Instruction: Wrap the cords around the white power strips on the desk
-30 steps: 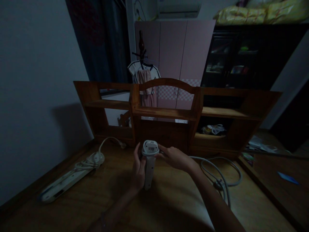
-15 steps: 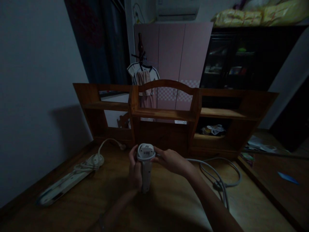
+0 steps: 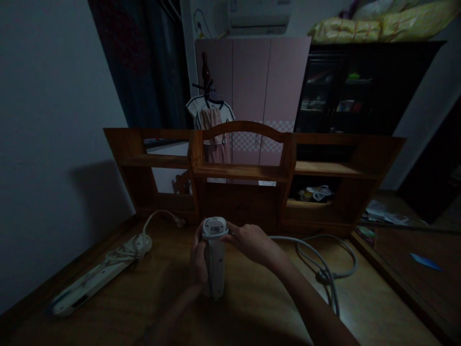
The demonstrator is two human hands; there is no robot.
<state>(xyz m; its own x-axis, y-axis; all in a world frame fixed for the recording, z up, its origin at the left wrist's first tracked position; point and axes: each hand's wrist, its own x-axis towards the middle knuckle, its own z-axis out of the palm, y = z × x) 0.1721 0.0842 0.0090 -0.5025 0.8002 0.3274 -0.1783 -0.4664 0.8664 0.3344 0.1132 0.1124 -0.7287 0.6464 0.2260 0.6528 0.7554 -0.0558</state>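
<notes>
A white power strip [image 3: 216, 269] stands on end on the wooden desk, its narrow labelled end facing up. A grey-white cable [image 3: 288, 238] loops around it just below the top. My left hand [image 3: 198, 259] is closed around the strip's left side, its fingertips partly hidden behind it. At the strip's upper right, my right hand [image 3: 248, 240] pinches the cable against the edge. From there the cable runs right and lies in loose coils on the desk.
Another white power strip [image 3: 90, 287] with its cord wound at one end lies on the left, its plug [image 3: 180, 222] behind it. A low wooden shelf unit [image 3: 241, 171] spans the desk's back. A raised wooden edge [image 3: 396, 283] borders the right side.
The camera view has shifted slightly. The power strip's lower end leans a little nearer to me, and both hands keep their hold on strip and cable.
</notes>
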